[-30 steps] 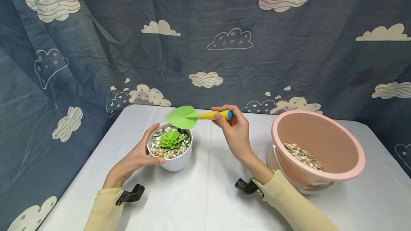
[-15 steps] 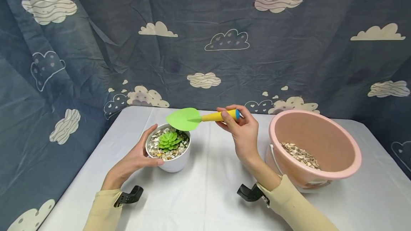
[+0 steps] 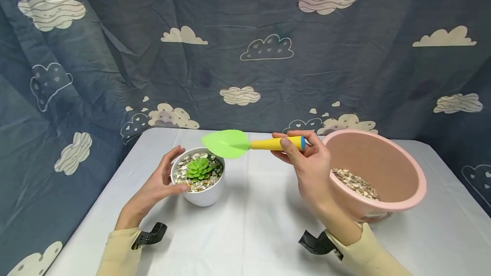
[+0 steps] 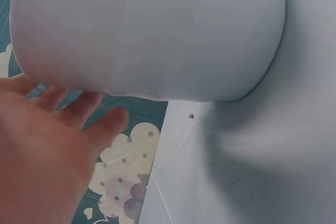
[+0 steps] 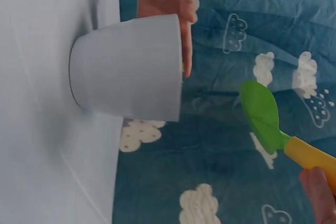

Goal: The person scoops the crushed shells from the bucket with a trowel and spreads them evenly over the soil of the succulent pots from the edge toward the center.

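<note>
A white flowerpot [image 3: 206, 194] stands on the left part of the table, filled with small stones around a green succulent [image 3: 199, 169]. My left hand [image 3: 155, 188] holds the pot at its left side, thumb over the near rim and fingers round the far side. In the left wrist view, the pot's wall [image 4: 152, 35] covers some of the fingertips. Up in the air, my right hand [image 3: 310, 167] pinches the yellow handle of a toy trowel [image 3: 228, 143]. Its green blade points left and overlaps the pot's back right rim in the head view; the right wrist view shows it apart from the pot.
To the right stands a pink bucket [image 3: 399, 161] with small stones [image 3: 356, 183] at its bottom; my right forearm is in front of its left side. A white cloth [image 3: 245, 233] covers the table. Behind hangs a dark blue curtain [image 3: 215, 67] with cloud prints.
My right hand has drawn the trowel to the right, towards the bucket, and the blade has slid away from over the pot. The left hand stays at the pot; the view has shifted slightly.
</note>
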A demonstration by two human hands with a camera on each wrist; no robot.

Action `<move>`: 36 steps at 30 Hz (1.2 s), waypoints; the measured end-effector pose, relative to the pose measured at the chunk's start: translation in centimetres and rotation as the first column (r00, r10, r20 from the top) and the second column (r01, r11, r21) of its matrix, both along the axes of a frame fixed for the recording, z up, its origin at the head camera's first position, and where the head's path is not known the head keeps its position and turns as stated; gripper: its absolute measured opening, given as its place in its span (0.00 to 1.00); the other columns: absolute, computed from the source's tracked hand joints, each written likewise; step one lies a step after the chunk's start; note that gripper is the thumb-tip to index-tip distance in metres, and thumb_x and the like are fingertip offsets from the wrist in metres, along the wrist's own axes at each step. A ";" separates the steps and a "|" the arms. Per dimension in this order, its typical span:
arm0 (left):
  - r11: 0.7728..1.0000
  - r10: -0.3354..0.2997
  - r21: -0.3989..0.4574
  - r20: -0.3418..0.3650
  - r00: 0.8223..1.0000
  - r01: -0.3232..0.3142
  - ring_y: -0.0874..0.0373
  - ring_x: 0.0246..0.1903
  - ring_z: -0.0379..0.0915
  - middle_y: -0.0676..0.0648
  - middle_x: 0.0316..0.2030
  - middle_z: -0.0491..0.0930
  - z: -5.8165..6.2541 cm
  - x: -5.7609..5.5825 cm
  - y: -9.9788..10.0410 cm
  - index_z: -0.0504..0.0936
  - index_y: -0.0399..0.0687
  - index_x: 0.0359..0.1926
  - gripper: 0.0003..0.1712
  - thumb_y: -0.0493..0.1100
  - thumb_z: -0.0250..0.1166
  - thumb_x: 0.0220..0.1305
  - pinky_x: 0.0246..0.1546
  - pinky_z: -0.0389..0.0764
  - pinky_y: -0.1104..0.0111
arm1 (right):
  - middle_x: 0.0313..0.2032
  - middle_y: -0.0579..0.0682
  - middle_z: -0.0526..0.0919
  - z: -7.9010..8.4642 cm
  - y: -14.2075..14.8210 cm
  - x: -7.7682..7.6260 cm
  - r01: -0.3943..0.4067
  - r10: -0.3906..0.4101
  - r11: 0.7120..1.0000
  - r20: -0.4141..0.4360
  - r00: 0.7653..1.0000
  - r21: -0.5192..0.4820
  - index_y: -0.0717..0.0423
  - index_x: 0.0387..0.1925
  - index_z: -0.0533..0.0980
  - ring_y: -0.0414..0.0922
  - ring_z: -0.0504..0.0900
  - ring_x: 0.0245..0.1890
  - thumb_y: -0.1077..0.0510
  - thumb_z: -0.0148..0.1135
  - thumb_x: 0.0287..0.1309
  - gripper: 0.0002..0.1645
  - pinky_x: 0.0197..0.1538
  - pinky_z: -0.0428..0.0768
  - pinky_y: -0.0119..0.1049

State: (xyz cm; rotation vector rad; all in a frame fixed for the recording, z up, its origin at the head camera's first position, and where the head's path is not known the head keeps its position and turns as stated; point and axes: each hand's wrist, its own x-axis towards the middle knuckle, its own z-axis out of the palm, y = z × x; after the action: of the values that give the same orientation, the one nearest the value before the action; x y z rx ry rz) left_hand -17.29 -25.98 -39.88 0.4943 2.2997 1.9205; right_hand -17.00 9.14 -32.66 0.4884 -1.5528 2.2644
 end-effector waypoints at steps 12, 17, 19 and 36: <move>0.992 0.121 -0.022 -0.137 0.983 -0.125 0.45 0.72 0.46 0.43 0.73 0.55 1.9 0.6 0.8 0.50 0.51 0.77 0.44 0.34 0.63 0.67 0.68 0.46 0.42 | 0.44 0.67 0.83 1.3 4.2 2.7 0.057 -0.057 0.998 -0.020 0.998 -0.018 0.76 0.47 0.71 0.59 0.84 0.46 0.75 0.58 0.62 0.12 0.42 0.80 0.50; 0.991 0.093 -0.082 -0.182 0.979 -0.110 0.48 0.72 0.46 0.46 0.73 0.54 3.1 0.9 1.4 0.50 0.57 0.77 0.47 0.34 0.65 0.65 0.68 0.48 0.45 | 0.46 0.69 0.81 2.0 6.3 3.7 0.095 -0.093 0.994 -0.043 0.995 0.049 0.82 0.50 0.67 0.59 0.83 0.48 0.76 0.56 0.62 0.16 0.42 0.80 0.50; 0.989 0.079 -0.103 -0.209 0.975 -0.102 0.51 0.72 0.46 0.48 0.73 0.55 3.6 1.0 1.7 0.50 0.59 0.77 0.48 0.33 0.66 0.63 0.69 0.49 0.48 | 0.47 0.70 0.80 2.3 7.1 3.9 0.104 -0.100 0.992 -0.053 0.994 0.075 0.84 0.50 0.66 0.59 0.83 0.48 0.77 0.55 0.62 0.16 0.42 0.80 0.49; 0.965 -0.004 -0.258 -0.211 0.978 -0.052 0.60 0.73 0.42 0.58 0.73 0.50 7.7 0.9 7.5 0.43 0.66 0.77 0.53 0.47 0.70 0.63 0.70 0.48 0.52 | 0.49 0.67 0.81 2.2 15.9 4.7 -0.021 0.030 0.989 0.059 0.998 -0.147 0.76 0.51 0.70 0.58 0.81 0.51 0.76 0.47 0.68 0.13 0.44 0.77 0.49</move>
State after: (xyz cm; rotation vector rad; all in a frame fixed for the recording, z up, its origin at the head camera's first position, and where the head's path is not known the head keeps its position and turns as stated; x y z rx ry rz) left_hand -16.35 -18.50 -32.14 0.6674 2.6511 1.6046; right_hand -12.31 24.99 -30.44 0.4042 -1.4020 2.4115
